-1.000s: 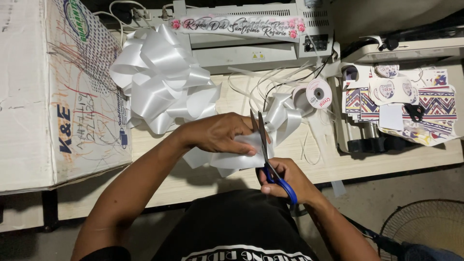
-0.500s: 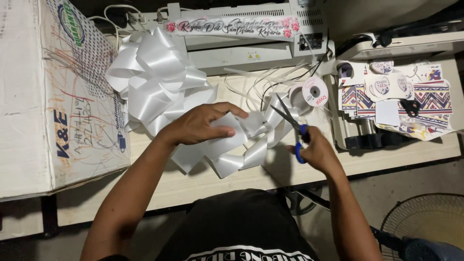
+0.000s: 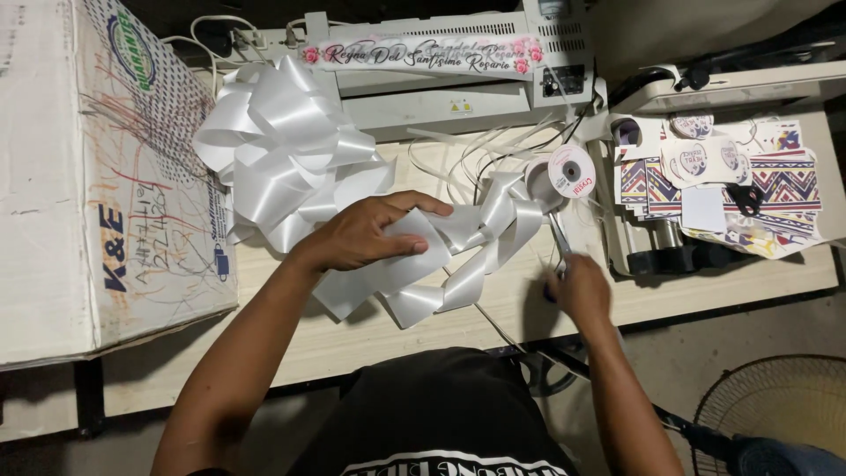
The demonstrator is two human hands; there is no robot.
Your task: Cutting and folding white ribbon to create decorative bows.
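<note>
White ribbon loops (image 3: 441, 264) are pinned flat on the worktop (image 3: 352, 339) by the spread left hand (image 3: 366, 234); scissors (image 3: 559, 240) are gripped in the closed right hand (image 3: 577, 286). Loops should be kept pressed, blades held clear of them.

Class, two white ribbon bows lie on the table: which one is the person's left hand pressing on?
The flatter bow nearest the person, under the left hand. The fuller, finished bow sits untouched farther back, beside the cardboard box.
</note>
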